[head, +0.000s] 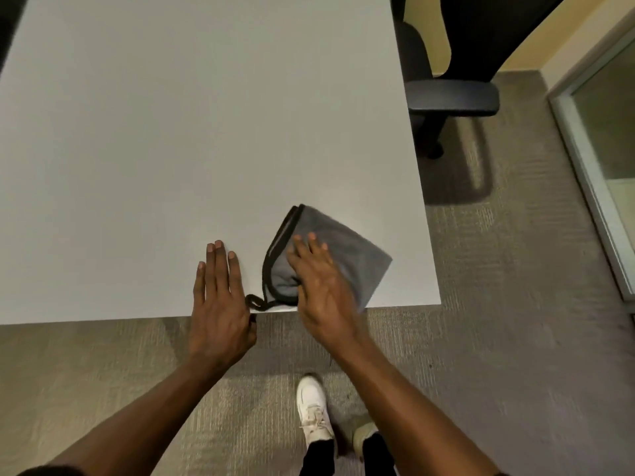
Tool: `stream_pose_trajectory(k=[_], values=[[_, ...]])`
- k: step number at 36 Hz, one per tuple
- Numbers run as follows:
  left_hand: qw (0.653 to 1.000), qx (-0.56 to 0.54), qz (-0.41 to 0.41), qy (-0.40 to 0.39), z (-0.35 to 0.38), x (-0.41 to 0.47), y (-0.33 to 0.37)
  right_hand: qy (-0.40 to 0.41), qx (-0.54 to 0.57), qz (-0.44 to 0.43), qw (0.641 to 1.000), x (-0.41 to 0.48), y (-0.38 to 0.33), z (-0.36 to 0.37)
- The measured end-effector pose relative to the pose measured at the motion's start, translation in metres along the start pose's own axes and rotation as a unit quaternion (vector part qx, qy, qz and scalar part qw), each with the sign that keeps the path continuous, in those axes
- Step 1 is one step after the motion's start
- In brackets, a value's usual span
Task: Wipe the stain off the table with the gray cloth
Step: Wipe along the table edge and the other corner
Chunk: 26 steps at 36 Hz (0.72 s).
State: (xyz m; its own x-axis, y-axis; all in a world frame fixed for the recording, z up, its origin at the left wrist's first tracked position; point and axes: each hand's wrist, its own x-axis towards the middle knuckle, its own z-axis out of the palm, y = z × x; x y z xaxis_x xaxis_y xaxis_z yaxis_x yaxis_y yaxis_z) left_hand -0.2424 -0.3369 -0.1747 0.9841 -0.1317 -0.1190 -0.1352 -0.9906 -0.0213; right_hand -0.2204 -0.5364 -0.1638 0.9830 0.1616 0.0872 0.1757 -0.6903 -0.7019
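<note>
The gray cloth point(326, 259) lies folded on the table point(171, 132) near its front right corner, one black-trimmed edge bulging up and a loose loop of trim trailing toward the front edge. The right hand point(323, 286) lies flat on top of it, fingers spread and straight; its grip is open, closed around nothing, and the palm alone pins the cloth down. That flat press suits wiping: it spreads the load over the fabric so the cloth can slide with the hand instead of bunching.

The left hand point(220, 300) rests palm down on the bare table just beside the cloth, at the front edge, grip likewise open and empty. It looks placed to steady the body while the other arm works.

No stain shows anywhere on the white surface. It may sit under the cloth, or may already be gone; I cannot tell which. A chair point(450, 94) stands off the right edge, well apart from the work.
</note>
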Motion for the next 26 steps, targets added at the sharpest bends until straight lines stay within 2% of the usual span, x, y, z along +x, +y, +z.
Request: stream_pose_trajectory(k=[2,4,10,13,19,22,26], values=[[1.000,-0.008,0.009,-0.002,0.000,0.000,-0.002,-0.012,-0.008,-0.027,1.000,-0.020,0.001,-0.004],[1.000,-0.003,0.013,-0.003,0.000,0.000,-0.002,-0.006,-0.014,-0.017,1.000,-0.035,0.008,-0.013],[1.000,0.007,0.014,-0.004,0.001,0.000,-0.002,0.083,-0.034,0.112,0.990,-0.042,0.054,-0.061],[1.000,0.012,0.010,-0.006,0.003,0.000,-0.003,0.120,-0.040,0.146,0.981,-0.038,0.071,-0.078],[1.000,0.019,0.010,0.001,0.007,0.001,-0.003,0.199,-0.050,0.206,0.957,-0.030,0.064,-0.058],[1.000,0.015,0.007,0.004,0.006,0.001,-0.002,0.176,-0.035,0.174,0.968,-0.021,0.047,-0.041],[1.000,0.009,0.001,0.008,0.004,0.002,0.000,0.059,-0.012,0.058,0.996,0.000,0.023,-0.018]])
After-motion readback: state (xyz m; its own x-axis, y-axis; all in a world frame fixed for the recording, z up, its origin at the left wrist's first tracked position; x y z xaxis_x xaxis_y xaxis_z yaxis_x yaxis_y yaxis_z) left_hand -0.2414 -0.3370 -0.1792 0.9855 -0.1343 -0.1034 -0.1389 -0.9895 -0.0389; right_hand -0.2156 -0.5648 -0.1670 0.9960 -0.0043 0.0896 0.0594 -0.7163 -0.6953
